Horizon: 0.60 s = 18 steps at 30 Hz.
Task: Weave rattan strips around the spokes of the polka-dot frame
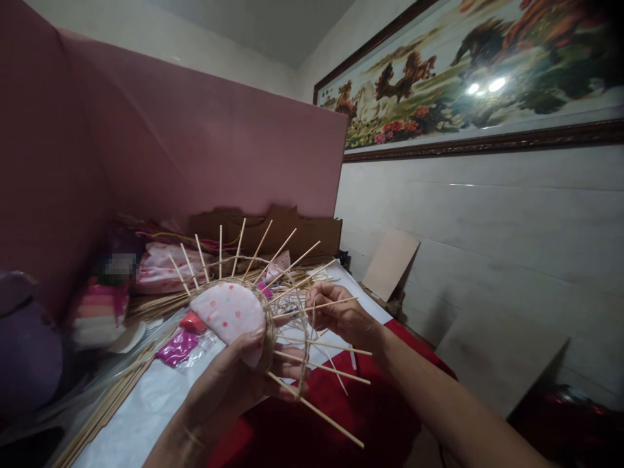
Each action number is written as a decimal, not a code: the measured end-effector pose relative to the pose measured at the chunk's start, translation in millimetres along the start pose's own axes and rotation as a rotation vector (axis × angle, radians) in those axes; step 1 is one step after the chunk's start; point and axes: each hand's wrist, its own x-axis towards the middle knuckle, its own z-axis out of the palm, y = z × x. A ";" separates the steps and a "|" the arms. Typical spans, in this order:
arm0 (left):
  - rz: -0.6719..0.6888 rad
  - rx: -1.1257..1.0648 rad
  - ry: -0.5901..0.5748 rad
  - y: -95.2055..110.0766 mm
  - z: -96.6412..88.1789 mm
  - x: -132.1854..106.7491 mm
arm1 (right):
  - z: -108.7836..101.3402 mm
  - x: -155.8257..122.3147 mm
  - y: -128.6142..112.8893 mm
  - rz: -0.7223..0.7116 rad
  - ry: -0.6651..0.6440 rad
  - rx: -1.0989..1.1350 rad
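Note:
My left hand (244, 374) grips a half-round piece covered in pale pink floral fabric (227, 309), thumb on its face and fingers behind. Thin wooden sticks (290, 248) fan out from its curved edge, which is bound with twine (269, 338). A looser twine strand (306, 348) runs in an arc across the sticks, farther out. At the right side of the fan, my right hand (336, 309) has its fingers pinched together on the twine beside one stick. The fingertips partly hide the strand there.
A white sheet (141, 419) and a red cloth (361, 422) cover the table. Long thin sticks (110, 406) lie along the left. Purple packets (178, 348), folded floral fabric (168, 263) and torn cardboard (312, 231) sit behind. A beige board (391, 260) leans on the wall.

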 end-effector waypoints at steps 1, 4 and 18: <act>-0.001 -0.007 0.000 -0.6 0.1 -0.3 | 0.3 0.4 0.8 -0.017 0.015 -0.006; -0.005 -0.012 0.007 -2.2 0.5 -0.8 | 3.8 1.4 3.3 -0.038 0.047 -0.007; -0.021 0.022 0.023 0.2 6.2 0.6 | 16.0 5.1 16.9 -0.077 0.142 0.039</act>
